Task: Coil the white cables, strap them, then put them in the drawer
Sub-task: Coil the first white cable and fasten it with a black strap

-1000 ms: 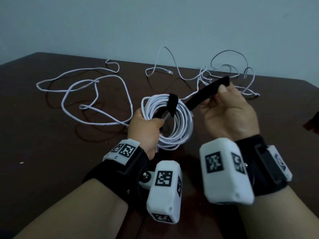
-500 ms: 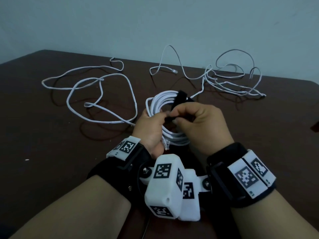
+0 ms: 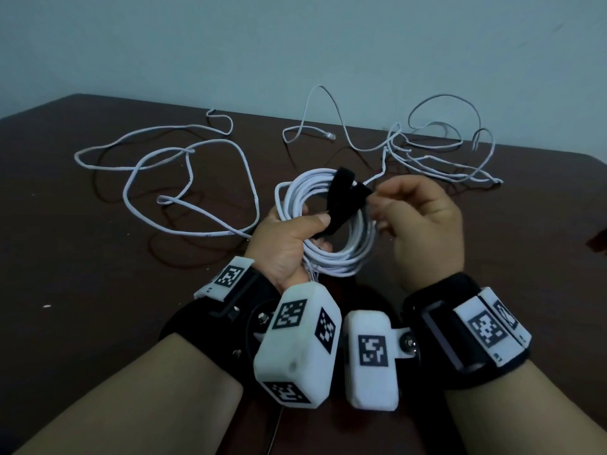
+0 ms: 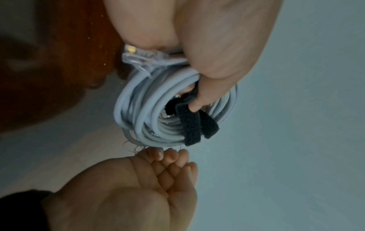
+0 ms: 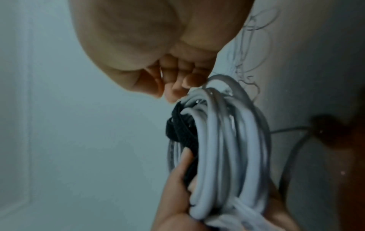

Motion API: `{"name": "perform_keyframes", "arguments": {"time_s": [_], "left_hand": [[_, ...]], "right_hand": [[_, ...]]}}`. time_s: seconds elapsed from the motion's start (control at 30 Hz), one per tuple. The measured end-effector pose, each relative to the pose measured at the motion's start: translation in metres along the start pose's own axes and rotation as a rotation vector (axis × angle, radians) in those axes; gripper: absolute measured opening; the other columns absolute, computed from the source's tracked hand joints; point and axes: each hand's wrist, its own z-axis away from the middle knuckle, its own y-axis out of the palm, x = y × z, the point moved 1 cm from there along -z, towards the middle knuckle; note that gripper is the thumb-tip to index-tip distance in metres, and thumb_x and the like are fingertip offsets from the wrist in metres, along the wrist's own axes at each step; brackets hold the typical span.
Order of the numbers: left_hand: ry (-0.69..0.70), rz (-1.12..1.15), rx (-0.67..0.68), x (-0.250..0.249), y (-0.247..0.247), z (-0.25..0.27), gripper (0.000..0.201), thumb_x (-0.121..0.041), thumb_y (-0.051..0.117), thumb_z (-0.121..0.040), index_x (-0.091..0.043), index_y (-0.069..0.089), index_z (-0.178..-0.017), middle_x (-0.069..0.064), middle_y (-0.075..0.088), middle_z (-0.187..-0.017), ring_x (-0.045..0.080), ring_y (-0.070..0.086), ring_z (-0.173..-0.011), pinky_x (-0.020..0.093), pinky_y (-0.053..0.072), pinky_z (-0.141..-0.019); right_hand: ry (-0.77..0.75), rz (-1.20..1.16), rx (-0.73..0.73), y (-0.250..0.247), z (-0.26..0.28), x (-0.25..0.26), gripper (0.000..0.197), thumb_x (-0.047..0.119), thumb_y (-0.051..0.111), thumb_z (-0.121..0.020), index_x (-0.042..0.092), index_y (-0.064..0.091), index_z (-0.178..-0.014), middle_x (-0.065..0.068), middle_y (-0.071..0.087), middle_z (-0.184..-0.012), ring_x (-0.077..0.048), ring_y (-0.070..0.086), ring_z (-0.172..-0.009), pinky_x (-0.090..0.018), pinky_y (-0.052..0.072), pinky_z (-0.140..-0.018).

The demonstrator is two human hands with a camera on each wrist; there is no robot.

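My left hand (image 3: 289, 244) grips a coiled white cable (image 3: 341, 262) held above the table, its thumb pressing on a black strap (image 3: 345, 188) wrapped across the coil's top. My right hand (image 3: 423, 224) hovers just right of the coil, fingers loosely curled, fingertips close to the strap's free end and holding nothing. From the left wrist, two strap ends (image 4: 189, 125) lie over the coil (image 4: 138, 101), with the right hand (image 4: 138, 187) apart from them. In the right wrist view the strap (image 5: 179, 132) crosses the coil (image 5: 227, 148).
A loose white cable (image 3: 170, 127) sprawls over the dark brown table (image 3: 98, 290) at the back left. Another tangled white cable (image 3: 437, 165) lies at the back right near the far edge and the pale wall. A dark object (image 3: 597, 241) shows at the right border.
The right hand brought the long strap end down onto the coil, pressed it there, then let go and drew back to the right. The left hand kept its grip.
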Motion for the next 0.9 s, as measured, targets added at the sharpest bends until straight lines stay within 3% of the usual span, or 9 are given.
{"name": "perform_keyframes", "arguments": {"time_s": [0.13, 0.3, 0.4, 0.47, 0.53, 0.63, 0.73, 0.8, 0.9], "left_hand": [[-0.019, 0.047, 0.024, -0.001, 0.003, 0.002, 0.032, 0.013, 0.051, -0.084, -0.012, 0.053, -0.064, 0.008, 0.055, -0.057, 0.017, 0.049, -0.045, 0.018, 0.038, -0.041], [-0.009, 0.054, 0.019, -0.002, 0.002, 0.002, 0.031, 0.012, 0.049, -0.085, -0.012, 0.049, -0.067, 0.008, 0.052, -0.058, 0.014, 0.048, -0.04, 0.018, 0.039, -0.041], [0.001, 0.052, -0.021, -0.002, 0.002, 0.003, 0.032, 0.012, 0.05, -0.085, -0.011, 0.05, -0.064, 0.011, 0.052, -0.06, 0.015, 0.049, -0.039, 0.018, 0.041, -0.04], [0.018, 0.019, -0.068, -0.001, 0.002, 0.002, 0.03, 0.012, 0.052, -0.085, -0.011, 0.052, -0.065, 0.011, 0.052, -0.059, 0.016, 0.049, -0.04, 0.019, 0.042, -0.041], [0.036, -0.019, -0.102, 0.0, 0.001, 0.001, 0.028, 0.012, 0.053, -0.084, -0.011, 0.053, -0.068, 0.01, 0.054, -0.059, 0.018, 0.052, -0.044, 0.021, 0.043, -0.042], [0.054, -0.042, -0.106, 0.001, 0.001, 0.001, 0.021, 0.009, 0.055, -0.084, -0.011, 0.059, -0.078, 0.006, 0.064, -0.057, 0.02, 0.064, -0.052, 0.026, 0.052, -0.049], [0.06, -0.05, -0.059, 0.002, 0.001, 0.001, 0.018, 0.008, 0.052, -0.087, -0.006, 0.063, -0.088, 0.005, 0.07, -0.063, 0.02, 0.07, -0.061, 0.033, 0.058, -0.054], [0.056, -0.043, -0.042, 0.002, 0.002, 0.001, 0.021, 0.009, 0.048, -0.089, -0.007, 0.061, -0.083, 0.002, 0.07, -0.059, 0.014, 0.069, -0.058, 0.026, 0.056, -0.05], [0.061, -0.026, -0.025, 0.001, 0.004, 0.003, 0.03, 0.012, 0.043, -0.088, -0.008, 0.06, -0.074, 0.0, 0.068, -0.055, 0.011, 0.067, -0.054, 0.02, 0.052, -0.047]], "right_hand": [[0.276, -0.033, -0.16, -0.006, -0.009, -0.011, 0.019, 0.003, 0.051, -0.078, 0.021, 0.057, -0.073, 0.002, 0.051, -0.062, -0.011, 0.044, -0.054, -0.025, 0.039, -0.054], [0.492, -0.143, -0.025, -0.002, -0.005, -0.014, 0.018, 0.01, 0.048, -0.089, 0.008, 0.066, -0.083, -0.003, 0.066, -0.063, -0.02, 0.063, -0.062, -0.031, 0.054, -0.061], [0.429, -0.088, 0.002, 0.001, -0.005, -0.017, 0.011, 0.016, 0.053, -0.088, 0.016, 0.06, -0.08, -0.003, 0.061, -0.073, -0.02, 0.058, -0.068, -0.035, 0.049, -0.07], [0.283, 0.035, -0.042, 0.001, -0.006, -0.016, 0.006, 0.023, 0.059, -0.075, 0.027, 0.055, -0.078, 0.003, 0.058, -0.076, -0.014, 0.054, -0.069, -0.03, 0.045, -0.068], [0.083, 0.149, -0.016, 0.001, -0.002, -0.011, 0.017, 0.022, 0.061, -0.068, 0.034, 0.055, -0.079, 0.005, 0.056, -0.085, -0.005, 0.051, -0.074, -0.019, 0.044, -0.071], [-0.065, 0.408, 0.16, 0.006, 0.006, -0.004, 0.024, 0.022, 0.067, -0.072, 0.044, 0.057, -0.074, 0.004, 0.052, -0.106, -0.006, 0.048, -0.106, -0.015, 0.035, -0.089], [0.01, 0.582, 0.313, 0.009, 0.006, -0.009, 0.033, 0.019, 0.067, -0.08, 0.05, 0.057, -0.072, 0.007, 0.041, -0.129, -0.013, 0.029, -0.13, -0.018, 0.022, -0.098], [0.002, 0.56, 0.365, 0.009, 0.005, -0.007, 0.036, 0.017, 0.066, -0.082, 0.051, 0.059, -0.073, 0.008, 0.037, -0.137, -0.007, 0.026, -0.131, -0.015, 0.023, -0.101], [-0.001, 0.462, 0.395, 0.01, 0.006, -0.003, 0.034, 0.007, 0.064, -0.082, 0.041, 0.064, -0.076, 0.007, 0.038, -0.133, 0.016, 0.033, -0.113, 0.011, 0.022, -0.088]]}}
